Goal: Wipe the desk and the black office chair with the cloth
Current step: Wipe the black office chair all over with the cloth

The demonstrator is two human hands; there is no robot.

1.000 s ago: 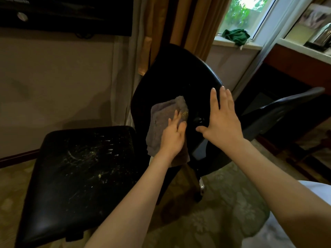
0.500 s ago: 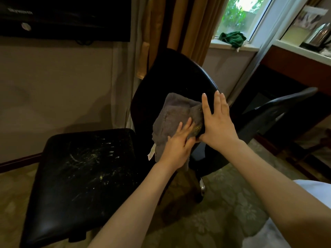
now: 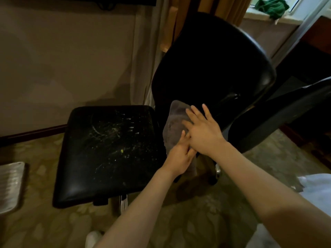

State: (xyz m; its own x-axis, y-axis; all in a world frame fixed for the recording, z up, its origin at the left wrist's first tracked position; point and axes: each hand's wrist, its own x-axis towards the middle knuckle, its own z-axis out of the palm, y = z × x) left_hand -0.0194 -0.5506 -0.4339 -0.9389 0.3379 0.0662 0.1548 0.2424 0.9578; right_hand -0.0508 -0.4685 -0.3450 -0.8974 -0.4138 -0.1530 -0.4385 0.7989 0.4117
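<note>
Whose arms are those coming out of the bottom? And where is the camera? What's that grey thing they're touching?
The arms belong to the person who is wearing the camera. It sits on their head and looks forward and down, so you see what they see. That is why the arms reach in from the bottom edge.

The grey thing is a cloth for cleaning. It is pressed against the lower part of the black chair back. The right hand lies flat on the cloth with straight fingers. The left hand is on the cloth too, but the right hand partly covers it, so I can't tell how it grips.

To the left is a black seat with pale smears and crumbs on it. Far back, something green lies on the windowsill.
</note>
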